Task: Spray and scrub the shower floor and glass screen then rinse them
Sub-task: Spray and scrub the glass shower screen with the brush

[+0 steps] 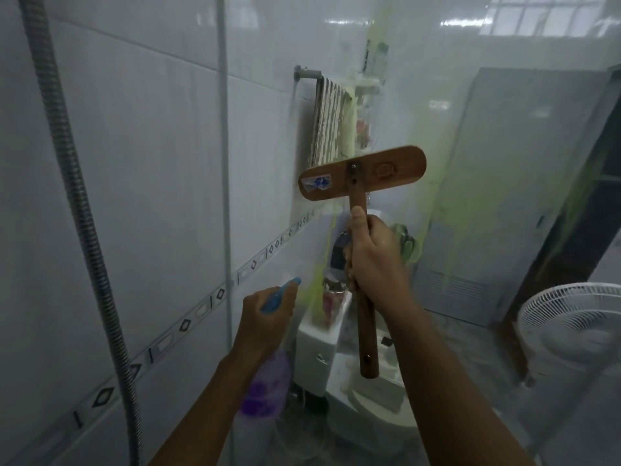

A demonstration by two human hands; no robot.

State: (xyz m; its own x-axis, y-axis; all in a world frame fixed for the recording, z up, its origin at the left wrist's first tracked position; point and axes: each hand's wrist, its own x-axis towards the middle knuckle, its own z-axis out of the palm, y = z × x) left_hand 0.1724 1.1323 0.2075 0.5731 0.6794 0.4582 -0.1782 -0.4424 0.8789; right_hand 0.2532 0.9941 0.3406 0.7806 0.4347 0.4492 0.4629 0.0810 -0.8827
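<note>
My right hand (373, 253) grips the wooden handle of a scrub brush (363, 176), whose flat oval head is pressed against the glass screen (470, 163) at chest height. Yellow-green cleaner runs in streaks down the glass around and below the brush head. My left hand (265, 317) holds a spray bottle (268, 385) with purple liquid and a blue nozzle, pointing at the glass low and left of the brush. The shower floor is out of sight.
A metal shower hose (84, 210) hangs down the tiled wall on the left. Behind the glass are a towel on a rail (331, 122), a toilet with cistern (319, 351), a white cabinet (524, 196) and a white fan (578, 324).
</note>
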